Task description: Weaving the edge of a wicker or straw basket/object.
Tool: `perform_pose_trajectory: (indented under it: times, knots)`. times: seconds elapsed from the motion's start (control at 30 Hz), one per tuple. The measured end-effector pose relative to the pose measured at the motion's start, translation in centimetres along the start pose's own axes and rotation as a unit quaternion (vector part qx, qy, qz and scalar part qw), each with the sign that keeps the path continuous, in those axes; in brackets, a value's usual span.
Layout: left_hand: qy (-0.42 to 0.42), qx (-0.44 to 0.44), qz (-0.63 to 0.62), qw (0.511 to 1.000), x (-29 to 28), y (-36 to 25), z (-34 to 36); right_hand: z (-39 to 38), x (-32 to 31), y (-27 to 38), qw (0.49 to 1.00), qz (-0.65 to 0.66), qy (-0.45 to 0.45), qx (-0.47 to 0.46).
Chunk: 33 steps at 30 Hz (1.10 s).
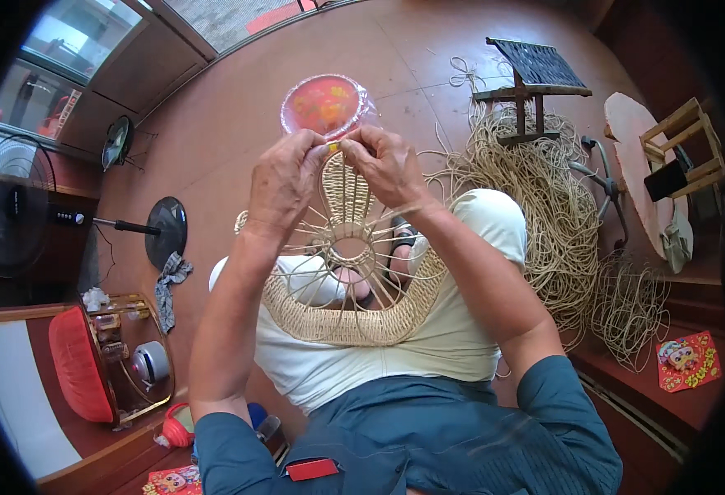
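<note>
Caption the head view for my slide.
Left hand and right hand at the far end of a partly woven wicker piece.

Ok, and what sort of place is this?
Perhaps a small weaving workshop, maybe in a home or shop: a partly woven piece is at your lap, a heap of loose cord lies to your right, and a standing fan is on your left.

A standing fan (pixel 14 202) is at the left, its round black base (pixel 167 233) on the reddish floor (pixel 230 107). A crumpled grey cloth (pixel 170 285) lies just beside the base. Nearer are a red cushion (pixel 82 363) and a silver pot (pixel 152 363). A dark-seated stool (pixel 540 62) stands upper right; a red picture card (pixel 689 361) lies lower right.
</note>
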<state>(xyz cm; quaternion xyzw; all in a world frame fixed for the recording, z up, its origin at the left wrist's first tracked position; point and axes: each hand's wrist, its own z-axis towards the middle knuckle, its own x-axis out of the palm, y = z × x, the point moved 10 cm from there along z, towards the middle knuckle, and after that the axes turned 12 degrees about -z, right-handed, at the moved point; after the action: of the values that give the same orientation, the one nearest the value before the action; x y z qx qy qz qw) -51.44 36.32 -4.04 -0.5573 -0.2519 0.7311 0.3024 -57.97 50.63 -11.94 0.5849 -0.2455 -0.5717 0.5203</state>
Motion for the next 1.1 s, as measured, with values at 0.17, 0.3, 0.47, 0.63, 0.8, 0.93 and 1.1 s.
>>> perform_pose_trajectory:
  times: [0.17,0.3,0.47,0.63,0.8,0.93,1.1]
  knots:
    - [0.012,0.088,0.06,0.994,0.2,0.3,2.7,-0.3,-0.3,0.3,1.0,0.013,0.001,0.006]
    - [0.121,-0.031,-0.145,0.981,3.9,5.6,4.9,-0.8,-0.7,0.7,0.998,0.053,-0.031,-0.009]
    - [0.269,-0.234,-0.413,0.838,8.0,9.7,1.8,-1.0,-0.7,0.6,0.998,0.063,0.013,-0.009]
    - [0.331,-0.285,-0.415,0.798,8.3,10.0,-0.4,-1.3,-0.7,0.7,0.999,0.023,-0.003,-0.024]
    - [0.386,-0.286,-0.392,0.784,7.8,9.5,-2.3,-1.1,-1.2,1.0,0.999,-0.017,-0.02,-0.034]
    - [0.464,-0.31,-0.365,0.745,8.4,8.9,-3.3,-3.2,-2.8,3.1,0.976,-0.084,-0.156,-0.128]
    - [0.496,-0.326,-0.333,0.732,8.5,9.4,-4.8,-10.4,-3.1,6.2,0.95,-0.183,-0.145,-0.206]
